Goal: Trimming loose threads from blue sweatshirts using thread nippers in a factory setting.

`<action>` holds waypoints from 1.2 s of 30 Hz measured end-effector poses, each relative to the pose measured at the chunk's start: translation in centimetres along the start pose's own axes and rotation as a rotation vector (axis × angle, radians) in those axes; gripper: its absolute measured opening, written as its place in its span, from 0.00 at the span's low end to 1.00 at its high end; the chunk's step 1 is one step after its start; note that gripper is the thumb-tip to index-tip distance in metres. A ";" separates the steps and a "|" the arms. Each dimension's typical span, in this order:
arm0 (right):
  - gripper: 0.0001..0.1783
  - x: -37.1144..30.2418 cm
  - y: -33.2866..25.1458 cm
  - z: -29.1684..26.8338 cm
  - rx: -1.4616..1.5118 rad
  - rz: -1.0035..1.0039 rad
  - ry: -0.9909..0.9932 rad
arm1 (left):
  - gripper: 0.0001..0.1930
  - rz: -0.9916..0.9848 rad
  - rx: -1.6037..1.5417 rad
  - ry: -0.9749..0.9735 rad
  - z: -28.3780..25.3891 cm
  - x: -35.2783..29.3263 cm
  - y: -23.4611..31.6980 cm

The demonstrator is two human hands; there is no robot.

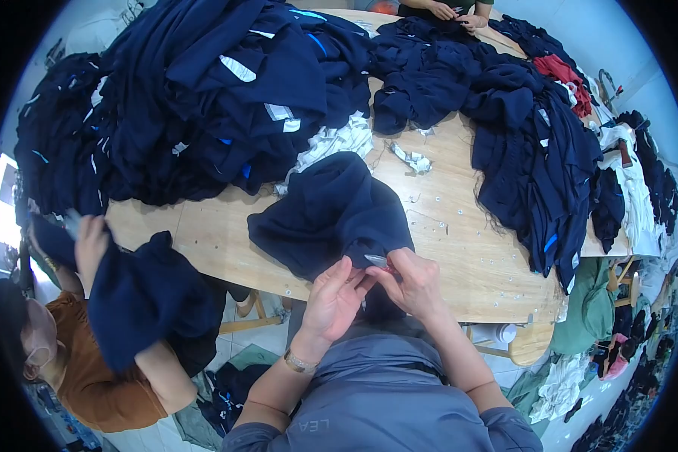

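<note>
A dark navy garment [331, 203] lies bunched at the near edge of the table in front of me, with part of it hanging over the edge. My left hand [333, 300] pinches its near edge between thumb and fingers. In my right hand [414, 286] is a small pair of thread snips [377, 261] with red on the handle. Their silver blades point left, close to the left fingertips and over the cloth. The exact spot between the blades is too small to make out.
A large heap of navy garments [203, 98] covers the table's far left. More navy garments [535, 158] lie at the right. White cloth strips [339, 143] and thread scraps dot the wooden table [444, 248]. A co-worker [113, 361] handles navy cloth at my left; another person's hands [459, 16] are across the table.
</note>
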State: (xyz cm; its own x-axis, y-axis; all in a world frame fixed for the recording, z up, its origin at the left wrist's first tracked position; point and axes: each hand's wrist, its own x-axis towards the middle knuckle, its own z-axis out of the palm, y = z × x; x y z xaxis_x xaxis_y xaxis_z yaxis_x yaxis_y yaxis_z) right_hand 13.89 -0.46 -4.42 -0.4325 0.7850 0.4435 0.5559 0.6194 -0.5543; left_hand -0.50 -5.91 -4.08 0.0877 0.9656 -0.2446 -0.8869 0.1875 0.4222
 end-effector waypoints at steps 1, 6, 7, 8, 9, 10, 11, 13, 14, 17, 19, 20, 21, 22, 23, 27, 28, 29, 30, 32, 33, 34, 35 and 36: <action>0.18 -0.1 0.0 -0.1 0.006 0.006 0.005 | 0.14 0.012 -0.015 -0.013 -0.4 0.1 -0.2; 0.18 -0.2 0.1 0.0 -0.003 -0.003 0.019 | 0.14 0.018 0.015 -0.010 -0.5 0.0 -0.4; 0.18 -0.2 0.1 0.0 -0.011 -0.008 0.018 | 0.14 0.023 0.023 -0.016 -0.5 0.0 -0.4; 0.18 -0.2 0.2 -0.1 -0.019 -0.013 0.016 | 0.14 0.022 0.023 -0.017 -0.5 0.0 -0.5; 0.18 -0.2 0.2 -0.1 -0.019 -0.013 0.017 | 0.14 0.027 0.033 -0.023 -0.6 0.0 -0.5; 0.18 -0.1 0.2 -0.1 -0.019 -0.012 0.010 | 0.14 0.031 0.043 -0.028 -0.6 0.0 -0.5; 0.18 -0.1 0.1 -0.2 -0.019 -0.012 0.002 | 0.14 0.031 0.044 -0.028 -0.7 -0.1 -0.6; 0.18 0.0 0.1 -0.3 -0.017 -0.011 -0.001 | 0.13 0.037 0.064 -0.033 -0.8 -0.1 -0.6; 0.18 0.0 0.0 -0.3 -0.016 -0.011 -0.004 | 0.13 0.037 0.065 -0.032 -1.0 -0.2 -0.7; 0.18 0.0 0.0 -0.3 -0.025 -0.008 -0.017 | 0.11 0.072 0.121 -0.006 -1.2 -0.2 -0.9; 0.17 -0.1 0.2 -0.2 0.035 0.024 -0.009 | 0.11 0.077 0.128 0.015 -1.2 -0.2 -0.9; 0.17 -0.1 0.3 -0.1 0.094 0.056 -0.001 | 0.11 0.081 0.134 0.035 -1.3 -0.2 -0.9; 0.17 -0.2 0.5 0.1 0.229 0.190 0.027 | 0.11 0.081 0.134 0.039 -1.4 -0.2 -0.8; 0.16 -0.4 0.9 0.3 0.361 0.328 0.055 | 0.11 0.080 0.156 0.079 -1.7 0.0 -0.5; 0.15 -0.6 1.6 0.6 0.439 0.398 0.120 | 0.10 0.076 0.178 0.120 -1.9 0.0 -0.3; 0.16 -2.0 6.8 3.0 0.644 0.610 0.206 | 0.09 0.093 0.517 0.287 -7.2 -0.4 1.5; 0.17 -2.3 7.4 3.3 0.553 0.588 0.191 | 0.10 0.120 0.714 0.340 -7.5 -0.2 2.1; 0.19 -2.5 7.7 3.6 0.462 0.564 0.176 | 0.10 0.114 0.715 0.342 -7.5 -0.5 2.3; 0.19 -2.9 8.0 4.1 0.462 0.570 0.175 | 0.10 0.221 1.251 0.433 -7.2 -1.0 2.5; 0.19 -3.6 8.1 4.7 0.348 0.508 0.130 | 0.11 0.328 1.787 0.509 -6.2 -1.4 2.8; 0.21 -4.0 8.0 4.7 0.337 0.513 0.114 | 0.11 0.504 1.855 0.538 -5.8 -1.0 2.6; 0.21 -4.0 7.8 4.7 0.341 0.511 0.110 | 0.11 0.688 1.918 0.574 -5.5 -0.9 2.6; 0.22 -3.9 7.6 4.6 0.221 0.355 0.090 | 0.11 0.689 1.918 0.579 -5.2 -0.6 2.5; 0.23 -3.8 7.4 4.5 0.100 0.198 0.070 | 0.10 0.622 1.856 0.510 -4.9 -0.4 2.3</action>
State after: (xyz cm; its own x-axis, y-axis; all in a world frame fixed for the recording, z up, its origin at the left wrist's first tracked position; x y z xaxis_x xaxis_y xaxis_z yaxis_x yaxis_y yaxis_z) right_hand 16.50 1.15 -13.36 -0.2694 0.8911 0.3651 0.5501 0.4536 -0.7012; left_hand -4.79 -6.71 -7.34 -0.3912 0.8927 0.2237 0.7361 0.1575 0.6583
